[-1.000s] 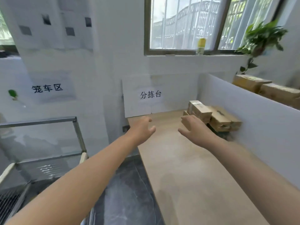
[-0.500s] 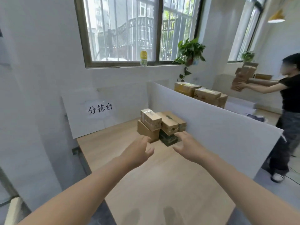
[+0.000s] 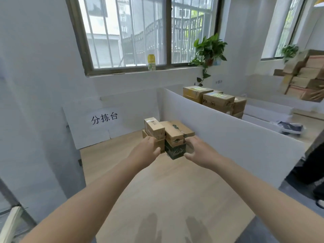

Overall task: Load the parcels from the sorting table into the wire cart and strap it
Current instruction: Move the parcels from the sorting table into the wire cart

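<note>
A small stack of parcels stands at the far end of the wooden sorting table (image 3: 175, 190), against a white divider. It holds a narrow brown box (image 3: 154, 127) at top left, a wider brown box (image 3: 177, 130) at top right, and a dark green box (image 3: 175, 151) underneath. My left hand (image 3: 145, 152) reaches the stack's left side, fingers against the lower brown box (image 3: 145, 135). My right hand (image 3: 199, 151) lies at the right side, fingers by the wider brown box and thumb near the green one. Neither hand has lifted anything. A corner of the wire cart (image 3: 10, 223) shows at bottom left.
A white divider panel (image 3: 236, 142) runs along the table's right side, with more parcels (image 3: 215, 100) behind it. A labelled white board (image 3: 105, 120) backs the table. At the right edge a person's dark trousers (image 3: 313, 165) and a carried stack of boxes (image 3: 306, 76) show.
The view swung right, from the cart area to the table. Both hands moved forward from mid-air over the table to the sides of the parcel stack.
</note>
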Demonstrator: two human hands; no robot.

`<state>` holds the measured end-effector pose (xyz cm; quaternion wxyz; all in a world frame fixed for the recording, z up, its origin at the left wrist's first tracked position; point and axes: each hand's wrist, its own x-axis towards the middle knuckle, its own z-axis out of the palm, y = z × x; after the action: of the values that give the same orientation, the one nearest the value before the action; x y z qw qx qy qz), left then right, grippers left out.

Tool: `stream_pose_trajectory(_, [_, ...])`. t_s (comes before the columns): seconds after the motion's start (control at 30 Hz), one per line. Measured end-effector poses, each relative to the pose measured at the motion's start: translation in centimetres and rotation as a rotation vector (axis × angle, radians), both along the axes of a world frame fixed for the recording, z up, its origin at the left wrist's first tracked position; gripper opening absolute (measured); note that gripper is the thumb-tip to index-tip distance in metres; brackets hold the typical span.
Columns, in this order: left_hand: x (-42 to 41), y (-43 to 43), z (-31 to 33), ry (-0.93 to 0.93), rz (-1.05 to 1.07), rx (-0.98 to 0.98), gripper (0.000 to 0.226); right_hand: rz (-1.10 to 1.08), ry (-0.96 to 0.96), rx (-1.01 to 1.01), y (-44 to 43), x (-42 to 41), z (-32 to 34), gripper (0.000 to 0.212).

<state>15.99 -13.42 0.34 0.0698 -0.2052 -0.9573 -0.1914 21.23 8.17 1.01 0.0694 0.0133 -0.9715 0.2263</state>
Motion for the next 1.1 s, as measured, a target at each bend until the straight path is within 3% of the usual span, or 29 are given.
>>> stream_pose_trajectory(0.37, [-2.1, 10.8, -1.2, 0.044, 0.04, -0.056, 0.04, 0.096, -0.066, 0.057, 9.8, -4.3, -0.2, 0.058])
stream_pose_trajectory(0.67, [-11.4, 11.2, -2.7, 0.052, 0.125, -0.055, 0.036, 0.15, -0.119, 0.045, 10.5, -14.2, -0.7, 0.065])
stream_pose_trajectory(1.1, [-23.4, 11.4, -4.9, 0.001, 0.258, -0.213, 0.038, 0.337, -0.219, 0.089, 11.0, -30.1, -2.9, 0.064])
